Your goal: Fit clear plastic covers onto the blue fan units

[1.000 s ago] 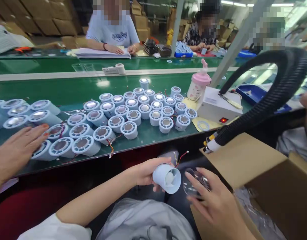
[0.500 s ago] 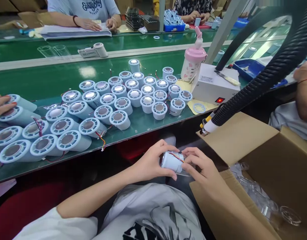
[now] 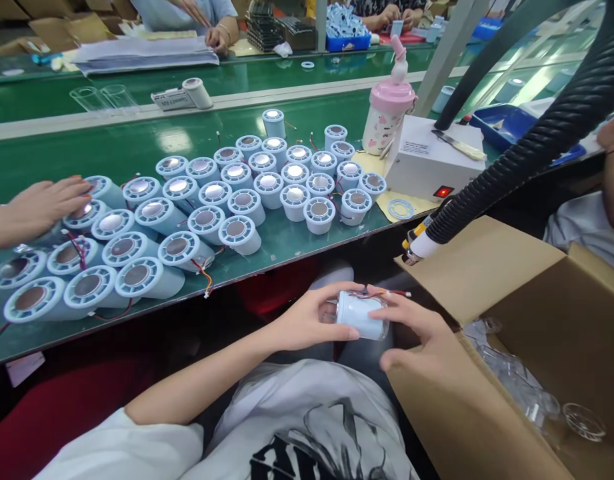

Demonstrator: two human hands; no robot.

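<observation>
Pale-blue cylinder point(image 3: 357, 316) is held above the lap by the left hand point(image 3: 304, 321); right hand point(image 3: 427, 330) touches it with fingers, thumb spread wide. Clear cover point(image 3: 385, 331) appears already around it. Left: similar cylinders point(image 3: 319, 217) on the worktop point(image 3: 287, 248), no covers discernible; clear cups point(image 3: 519, 387) remain in the carton point(image 3: 479, 267).

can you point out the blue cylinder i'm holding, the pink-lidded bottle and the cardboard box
Blue cylinder point(image 3: 361, 319): head view, on its side wall.
Pink-lidded bottle point(image 3: 390, 97): head view, on its lid.
Cardboard box point(image 3: 551, 333): head view, on its inner wall.
</observation>
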